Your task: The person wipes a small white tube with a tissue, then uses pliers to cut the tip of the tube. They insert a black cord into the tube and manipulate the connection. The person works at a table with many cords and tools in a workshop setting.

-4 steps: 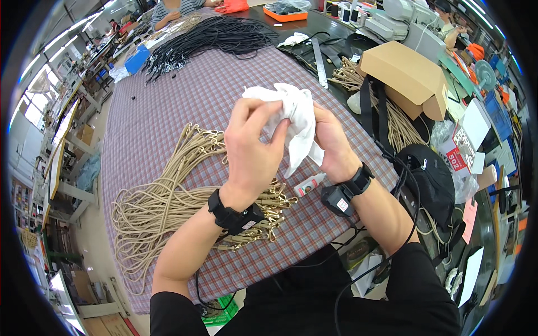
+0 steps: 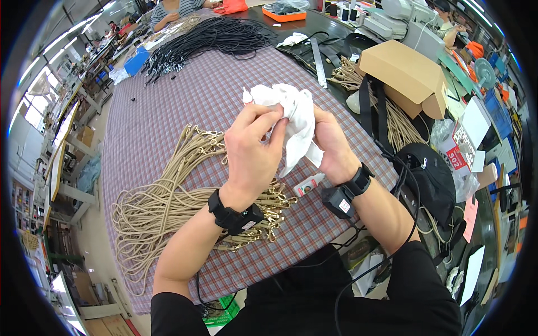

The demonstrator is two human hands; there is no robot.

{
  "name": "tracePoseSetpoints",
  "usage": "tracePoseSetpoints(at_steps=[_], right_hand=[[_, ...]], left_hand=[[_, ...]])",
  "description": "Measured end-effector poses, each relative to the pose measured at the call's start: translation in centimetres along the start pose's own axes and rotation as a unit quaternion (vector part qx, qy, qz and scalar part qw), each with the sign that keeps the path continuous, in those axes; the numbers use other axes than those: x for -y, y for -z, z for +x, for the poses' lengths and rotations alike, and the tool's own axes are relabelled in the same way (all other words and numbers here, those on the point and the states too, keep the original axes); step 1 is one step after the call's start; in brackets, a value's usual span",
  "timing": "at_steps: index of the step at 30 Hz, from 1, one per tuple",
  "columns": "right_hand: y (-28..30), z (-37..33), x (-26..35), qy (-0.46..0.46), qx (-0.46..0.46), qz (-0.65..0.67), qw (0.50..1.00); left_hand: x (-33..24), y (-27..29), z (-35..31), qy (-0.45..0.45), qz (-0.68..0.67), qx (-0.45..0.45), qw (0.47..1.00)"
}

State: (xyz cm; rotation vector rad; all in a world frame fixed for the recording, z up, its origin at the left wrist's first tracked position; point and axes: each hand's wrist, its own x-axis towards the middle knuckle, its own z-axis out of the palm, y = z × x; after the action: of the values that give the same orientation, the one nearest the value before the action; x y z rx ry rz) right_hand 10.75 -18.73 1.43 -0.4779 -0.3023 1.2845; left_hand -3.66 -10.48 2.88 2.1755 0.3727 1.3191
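The left hand (image 2: pixel 253 147) is pinching a white cloth (image 2: pixel 298 115) between the thumb and the bent fingers, with the thumb and forefinger tips pressing on its front folds. The right hand (image 2: pixel 335 147) is bearing against the right side of the same cloth. Its fingers are passing behind the fabric, so whether they are closing on it cannot be told from this view. The cloth is bunching between the two hands above a checked table cover (image 2: pixel 168 103), and a loose end is hanging down toward the right wrist. A black strap-on unit (image 2: pixel 245 222) is sitting on the left wrist; a matching black module (image 2: pixel 338 201) is sitting on the right.

A small white bottle (image 2: pixel 310 183) is lying on the cover, just beside the right-wrist module. A bundle of tan cords (image 2: pixel 154 215) is lying to the left, partly beneath the left forearm, with gold-coloured clasps (image 2: pixel 276 206) gathering at its right end. Black cords (image 2: pixel 216 39) are spreading across the far end of the table. A metal ruler (image 2: pixel 319 64) is resting at the far right, near an open cardboard box (image 2: pixel 400 73).
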Motion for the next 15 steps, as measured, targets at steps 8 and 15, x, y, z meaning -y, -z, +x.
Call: tracePoseSetpoints(at_steps=[8,15], right_hand=[[0.2,-0.2,-0.9,0.049,0.048,0.031,0.997],[-0.3,-0.4,-1.9,0.112,0.056,-0.041,0.991]], left_hand=[[0.7,-0.7,-0.1,-0.018,-0.062,0.016,0.998],[1.0,-2.0,-1.1,0.089,-0.233,-0.056,0.967]])
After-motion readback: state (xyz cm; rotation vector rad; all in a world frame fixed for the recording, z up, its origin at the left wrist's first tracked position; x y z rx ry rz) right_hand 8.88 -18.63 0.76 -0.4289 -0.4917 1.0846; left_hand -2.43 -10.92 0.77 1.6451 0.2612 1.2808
